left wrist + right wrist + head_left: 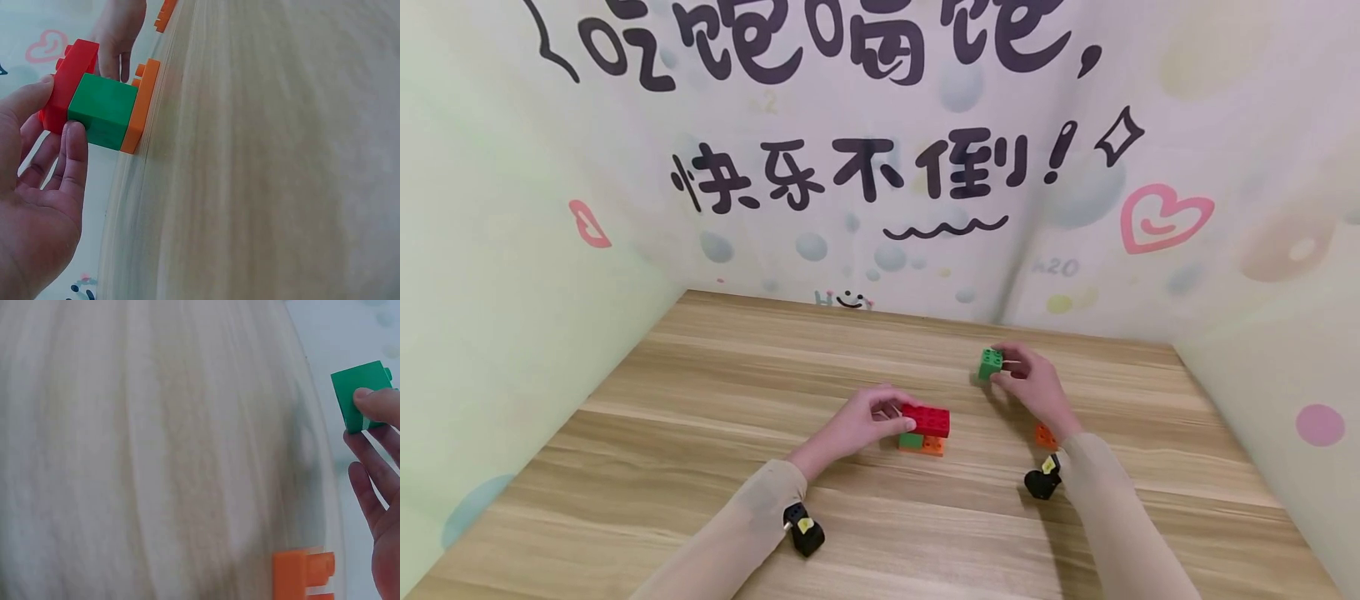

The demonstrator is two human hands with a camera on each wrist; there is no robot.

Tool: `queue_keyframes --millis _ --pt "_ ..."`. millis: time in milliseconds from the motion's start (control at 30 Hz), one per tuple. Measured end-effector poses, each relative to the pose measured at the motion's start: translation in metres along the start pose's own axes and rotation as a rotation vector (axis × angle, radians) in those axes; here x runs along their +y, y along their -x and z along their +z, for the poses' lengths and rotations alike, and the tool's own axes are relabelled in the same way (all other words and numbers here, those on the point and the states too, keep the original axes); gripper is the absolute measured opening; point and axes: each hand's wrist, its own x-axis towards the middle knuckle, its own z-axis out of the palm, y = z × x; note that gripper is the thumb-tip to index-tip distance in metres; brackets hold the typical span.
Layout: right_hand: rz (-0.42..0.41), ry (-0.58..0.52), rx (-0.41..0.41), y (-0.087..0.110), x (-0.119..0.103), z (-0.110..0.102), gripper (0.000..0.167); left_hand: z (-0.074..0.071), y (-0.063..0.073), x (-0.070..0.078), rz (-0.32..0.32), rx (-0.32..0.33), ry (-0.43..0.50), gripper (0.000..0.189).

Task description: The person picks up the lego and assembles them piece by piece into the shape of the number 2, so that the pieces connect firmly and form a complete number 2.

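Note:
My left hand (867,422) pinches a long red toy brick (932,422) between thumb and fingers. Directly under that brick is a green block (103,111), which stands on an orange base brick (935,448); studs show on the base's uncovered end. In the left wrist view a fingertip touches the green block's edge. Farther back on the right, my right hand (1032,383) grips another green brick (990,364), studs upward. In the right wrist view the thumb lies on its side face, with fingers beneath, and it is held above the tabletop.
A second orange brick (1045,436) lies on the wood-grain table (760,358), partly hidden by the right wrist. Black wrist cameras (805,530) hang by both sleeves. A printed cloth wall (880,267) rises behind the table, and pale walls flank it.

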Motion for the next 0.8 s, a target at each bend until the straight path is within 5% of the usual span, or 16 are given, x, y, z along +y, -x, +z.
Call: queue_keyframes --millis 800 --pt "-0.094 0.031 0.030 0.011 -0.024 -0.008 0.038 0.001 0.000 -0.002 0.013 -0.001 0.018 0.028"
